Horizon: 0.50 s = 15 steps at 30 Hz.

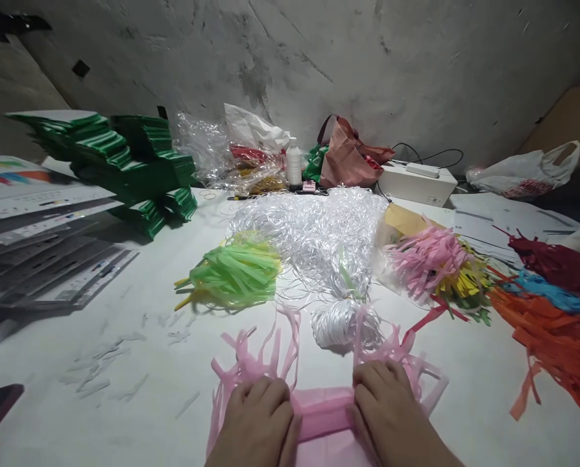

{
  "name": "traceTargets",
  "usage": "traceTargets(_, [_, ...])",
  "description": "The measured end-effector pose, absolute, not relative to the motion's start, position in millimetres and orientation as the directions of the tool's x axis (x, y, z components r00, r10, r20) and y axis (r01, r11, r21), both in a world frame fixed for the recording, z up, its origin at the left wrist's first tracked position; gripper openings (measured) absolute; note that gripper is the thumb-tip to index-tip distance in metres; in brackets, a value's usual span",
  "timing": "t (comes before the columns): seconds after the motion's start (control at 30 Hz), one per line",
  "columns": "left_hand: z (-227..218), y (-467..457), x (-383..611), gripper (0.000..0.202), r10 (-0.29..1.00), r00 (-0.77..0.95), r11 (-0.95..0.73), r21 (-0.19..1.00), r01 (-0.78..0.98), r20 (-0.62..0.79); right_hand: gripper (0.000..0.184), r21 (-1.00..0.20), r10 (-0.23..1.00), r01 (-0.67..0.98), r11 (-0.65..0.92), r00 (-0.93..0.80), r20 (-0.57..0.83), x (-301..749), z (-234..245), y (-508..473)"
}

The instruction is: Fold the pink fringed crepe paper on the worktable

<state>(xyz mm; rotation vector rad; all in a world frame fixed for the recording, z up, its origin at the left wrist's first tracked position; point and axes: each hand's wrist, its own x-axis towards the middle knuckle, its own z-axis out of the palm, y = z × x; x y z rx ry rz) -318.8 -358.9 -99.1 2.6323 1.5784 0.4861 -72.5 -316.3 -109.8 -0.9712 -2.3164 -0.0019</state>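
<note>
A sheet of pink tissue paper with fringed ends lies at the near edge of the table, a folded band running across its middle. My left hand has its fingers curled over the left end of that band. At the right end, my right hand grips it in the same way, thumb towards the middle. Cut pink strips spread out beyond both hands. Just past the paper sits a bundle of white cord, and behind it a large heap of shiny white string.
Green and yellow tassels lie left of the string. Pink tassels and orange fringed paper are on the right. Green stacked pieces and packaged sheets stand left. A white bottle and white box line the wall.
</note>
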Motion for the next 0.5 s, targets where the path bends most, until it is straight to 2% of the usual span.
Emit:
traceTargets(0.13, [-99.1, -357.0, -310.3, 0.025, 0.912, 0.391, -0.407, 0.171, 0.897, 0.124, 0.016, -0.262, 0.734, 0.715, 0.648, -0.495, 0.464, -76.7, -112.8, -314.0])
traceTargets(0.3, [-104.2, -355.4, -299.7, 0.034, 0.949, 0.284, -0.303, 0.148, 0.942, 0.133, 0.017, -0.271, 0.776, 0.747, 0.607, -0.481, 0.408, -77.5, -121.0, -309.3])
traceTargets(0.4, [-104.8, -354.2, -298.0, 0.03, 0.949, 0.267, -0.294, 0.167, 0.941, 0.167, 0.02, -0.305, 0.774, 0.754, 0.582, -0.398, 0.493, -76.1, -116.5, -307.7])
traceTargets(0.5, [-104.9, -353.5, -299.2, 0.028, 0.933, 0.283, -0.322, 0.164, 0.933, 0.221, 0.029, -0.257, 0.634, 0.677, 0.69, -0.394, 0.665, -76.6, -103.1, -307.9])
